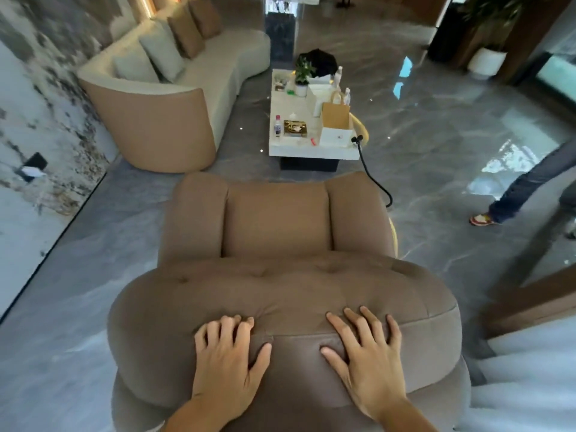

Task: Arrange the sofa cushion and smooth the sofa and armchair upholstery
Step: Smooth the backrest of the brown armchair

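A brown tufted armchair [277,226] fills the lower middle of the head view, seen from behind its padded backrest. My left hand [229,360] rests on the top of the backrest, its fingers curled and pressing into the fabric. My right hand [367,353] lies flat beside it with fingers spread, palm on the upholstery. Neither hand holds anything. Beyond the armchair, at the upper left, stands a curved cream sofa [187,98] with a tan outer shell. Several cushions lean along its back, grey ones [162,49] nearer and tan ones [187,29] farther.
A low white coffee table [293,148] past the armchair carries a bottle, a potted plant, a paper bag and small items. A black cable [372,176] trails off it to the floor. Another person's leg and shoe [514,194] stand at the right. Glossy grey marble floor surrounds everything.
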Action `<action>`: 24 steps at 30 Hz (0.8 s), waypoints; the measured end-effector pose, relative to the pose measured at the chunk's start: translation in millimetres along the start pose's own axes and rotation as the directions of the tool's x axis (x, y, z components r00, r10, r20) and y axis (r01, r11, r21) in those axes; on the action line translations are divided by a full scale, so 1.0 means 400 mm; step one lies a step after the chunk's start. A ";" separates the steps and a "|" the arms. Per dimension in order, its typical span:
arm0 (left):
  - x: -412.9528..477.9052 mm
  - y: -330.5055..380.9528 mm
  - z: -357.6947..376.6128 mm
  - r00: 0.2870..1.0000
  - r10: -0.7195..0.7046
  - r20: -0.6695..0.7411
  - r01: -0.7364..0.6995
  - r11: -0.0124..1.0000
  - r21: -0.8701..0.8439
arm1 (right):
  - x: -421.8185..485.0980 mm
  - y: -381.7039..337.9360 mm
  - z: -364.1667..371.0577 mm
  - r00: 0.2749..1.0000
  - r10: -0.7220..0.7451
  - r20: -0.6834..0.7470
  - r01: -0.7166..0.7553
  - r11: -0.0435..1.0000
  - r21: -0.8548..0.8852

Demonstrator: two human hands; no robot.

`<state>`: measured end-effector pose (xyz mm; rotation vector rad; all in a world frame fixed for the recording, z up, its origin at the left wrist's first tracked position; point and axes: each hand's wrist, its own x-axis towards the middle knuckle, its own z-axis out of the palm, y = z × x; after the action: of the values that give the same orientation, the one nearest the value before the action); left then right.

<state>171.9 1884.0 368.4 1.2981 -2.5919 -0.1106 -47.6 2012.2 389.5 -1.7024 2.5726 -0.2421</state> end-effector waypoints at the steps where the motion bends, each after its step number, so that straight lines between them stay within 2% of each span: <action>1: -0.008 0.018 0.006 1.000 -0.013 -0.004 0.013 1.000 0.005 | -0.003 0.019 -0.001 1.000 -0.006 0.018 0.006 1.000 0.005; 9: -0.094 0.110 0.027 0.991 -0.132 0.017 0.132 0.991 0.011 | -0.061 0.097 -0.003 0.992 -0.077 0.097 0.071 0.996 0.059; 24: -0.152 0.127 0.002 0.983 -0.184 -0.016 0.183 0.983 -0.020 | -0.120 0.086 -0.007 0.993 -0.071 0.091 0.072 0.997 -0.008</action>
<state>167.3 1963.0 365.7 1.5221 -2.4455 -0.1542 -60.2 2069.7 384.8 -1.7688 2.4569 -0.1499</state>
